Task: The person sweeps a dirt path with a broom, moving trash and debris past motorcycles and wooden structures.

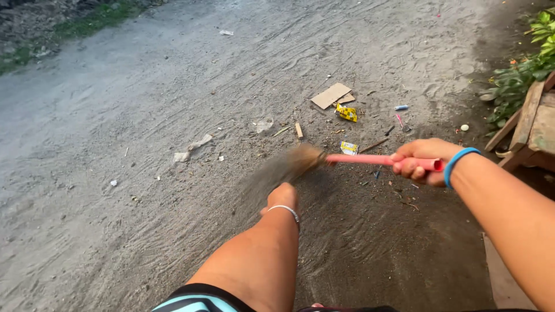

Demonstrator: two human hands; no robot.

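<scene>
Broom with a pink handle and tan bristles is crossing the middle of the view, low over a sandy dirt road, its bristle end blurring toward the left. The right hand is gripping the handle's far end, fingers clenched around the pink shaft, a blue band circling the wrist. The left hand is reaching down just below the bristles with a thin silver bracelet at the wrist; its fingers are hidden behind the wrist and the blurred bristles, so whether they are grasping anything cannot be told.

Litter is lying scattered beyond the broom: a flat piece of cardboard, a yellow wrapper just beside it, a smaller wrapper near the handle, a short wooden stick, a crumpled clear scrap and bits of white paper further left. Sweep marks are showing as curved lines in the sand. At the right edge a weathered wooden bench is standing in front of green plants, and grass is lining the road's far side at upper left.
</scene>
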